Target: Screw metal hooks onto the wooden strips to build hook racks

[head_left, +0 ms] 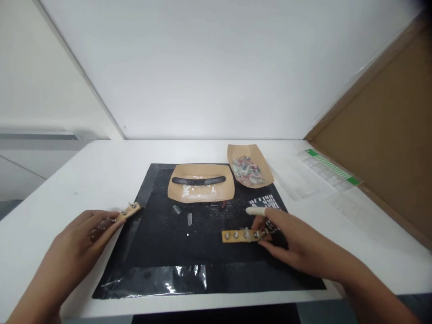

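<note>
My left hand [83, 238] is closed on a narrow wooden strip [130, 210] at the left edge of the black mat [162, 252]; small metal and clear pieces stand on the strip. Over the mat's right part, my right hand [286, 234] grips the end of a second wooden strip [236, 236] with a row of small metal pieces along it. A pale cover sits on one right fingertip. Two clear nail-shaped pieces [189, 219] lie on the mat between the hands. White tabs on a sheet [270, 200] lie partly behind my right hand.
Behind the mat's middle, a brown paper tray [173, 191] holds a black nail file [199, 181] and white bits. Another paper tray [266, 173] contains small wrapped packets. Clear plastic strips with a green label [332, 166] lie at the right, beside a brown board [388, 121].
</note>
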`<state>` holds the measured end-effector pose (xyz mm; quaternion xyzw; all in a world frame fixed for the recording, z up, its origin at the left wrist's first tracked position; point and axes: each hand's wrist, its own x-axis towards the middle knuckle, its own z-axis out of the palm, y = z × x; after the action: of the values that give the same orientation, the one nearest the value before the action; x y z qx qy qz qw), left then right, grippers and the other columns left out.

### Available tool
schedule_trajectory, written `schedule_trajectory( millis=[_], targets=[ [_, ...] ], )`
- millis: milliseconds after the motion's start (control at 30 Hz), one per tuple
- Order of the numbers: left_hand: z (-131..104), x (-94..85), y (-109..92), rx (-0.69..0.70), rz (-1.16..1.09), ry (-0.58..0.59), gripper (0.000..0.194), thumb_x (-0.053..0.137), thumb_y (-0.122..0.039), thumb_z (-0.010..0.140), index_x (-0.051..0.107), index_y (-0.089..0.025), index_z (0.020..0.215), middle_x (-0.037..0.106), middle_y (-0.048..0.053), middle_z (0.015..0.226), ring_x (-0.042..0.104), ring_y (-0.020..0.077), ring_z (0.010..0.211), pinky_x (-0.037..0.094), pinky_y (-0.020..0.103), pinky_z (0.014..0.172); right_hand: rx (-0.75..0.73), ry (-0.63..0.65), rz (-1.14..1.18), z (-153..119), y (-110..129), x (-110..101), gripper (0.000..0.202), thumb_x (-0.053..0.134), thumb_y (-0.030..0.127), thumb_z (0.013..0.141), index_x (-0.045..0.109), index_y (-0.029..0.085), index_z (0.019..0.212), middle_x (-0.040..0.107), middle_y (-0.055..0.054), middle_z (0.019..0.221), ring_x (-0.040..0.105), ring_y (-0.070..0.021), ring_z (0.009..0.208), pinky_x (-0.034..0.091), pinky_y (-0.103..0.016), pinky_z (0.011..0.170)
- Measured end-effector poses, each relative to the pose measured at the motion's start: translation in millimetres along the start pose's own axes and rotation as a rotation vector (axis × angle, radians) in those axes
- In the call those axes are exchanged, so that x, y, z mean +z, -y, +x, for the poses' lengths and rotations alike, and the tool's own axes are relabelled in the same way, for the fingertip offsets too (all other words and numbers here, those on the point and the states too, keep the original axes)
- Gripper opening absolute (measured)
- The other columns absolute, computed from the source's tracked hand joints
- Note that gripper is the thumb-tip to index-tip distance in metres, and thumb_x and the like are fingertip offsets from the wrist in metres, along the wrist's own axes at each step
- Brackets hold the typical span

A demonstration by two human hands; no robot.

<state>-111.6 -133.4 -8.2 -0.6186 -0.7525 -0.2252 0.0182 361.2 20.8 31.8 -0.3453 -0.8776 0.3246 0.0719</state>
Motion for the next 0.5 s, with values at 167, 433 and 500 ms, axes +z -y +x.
schedule_trajectory(
  millis=[167,433,500],
  targets=[
    [-3,-4.2,-60,0.121,-0.245,-0.012,0.027,0.067,-0.05,0.099,0.074,-0.028,0.112,0.076,-0.001,0.108,0.075,0.0184,0.086,0.055,0.015,0.051,0.063,-0.138,-0.071,-13,-31,-15,0.022,0.067,0.028,0.096,0.06,0.025,0.117,0.073,-0.007,0.112,0.07,-0.0249,0.098,0.059,-0.039,0.085],
    [0,33.1,-160,0.586,-0.421,0.189,0.029,0.065,-0.029,0.104,0.067,-0.021,0.132,0.075,0.01,0.115,0.074,0.0227,0.104,0.064,0.035,0.094,0.071,-0.101,0.06,-17,-29,-20,0.024,0.071,0.028,0.094,0.065,0.027,0.117,0.076,-0.005,0.111,0.073,-0.0209,0.086,0.061,-0.033,0.074],
    [6,42.9,-170,0.621,-0.419,0.243,0.022,0.067,-0.023,0.102,0.069,-0.019,0.123,0.076,0.009,0.108,0.073,0.0236,0.097,0.064,0.04,0.092,0.024,-0.131,0.114,-17,-26,-22,0.026,0.075,0.028,0.09,0.068,0.028,0.115,0.078,-0.004,0.108,0.074,-0.0205,0.083,0.063,-0.032,0.072]
  ],
)
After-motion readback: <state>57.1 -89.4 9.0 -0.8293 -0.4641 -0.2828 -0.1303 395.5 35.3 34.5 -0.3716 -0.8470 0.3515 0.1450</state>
